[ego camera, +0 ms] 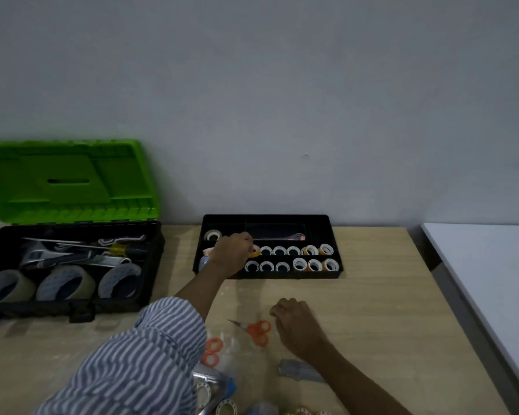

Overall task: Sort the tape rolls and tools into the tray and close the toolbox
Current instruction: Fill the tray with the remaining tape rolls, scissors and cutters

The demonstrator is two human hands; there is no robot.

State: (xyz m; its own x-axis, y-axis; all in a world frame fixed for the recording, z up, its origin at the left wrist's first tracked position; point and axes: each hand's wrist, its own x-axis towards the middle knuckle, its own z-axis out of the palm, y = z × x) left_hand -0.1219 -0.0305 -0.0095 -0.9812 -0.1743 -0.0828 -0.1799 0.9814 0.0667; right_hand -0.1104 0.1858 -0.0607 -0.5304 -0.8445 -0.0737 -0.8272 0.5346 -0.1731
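The black tray (334, 223) stands against the wall with several small tape rolls (294, 251) lined up in its two front rows. My left hand (232, 254) reaches over the tray's left part and pinches a yellow tape roll (254, 251) in the middle row. My right hand (297, 323) rests on the table with curled fingers, holding nothing, beside orange scissors (256, 329). The toolbox (72, 308) stands at left, its green lid (69, 181) up, with three big tape rolls (65, 284) and metal tools (72, 253) inside.
A second pair of orange scissors (212, 351) lies by my striped sleeve (138, 360). More small tape rolls (226, 407), a clear plastic bag and a grey packet (300, 369) lie near the table's front edge. A white table (486, 280) stands at right.
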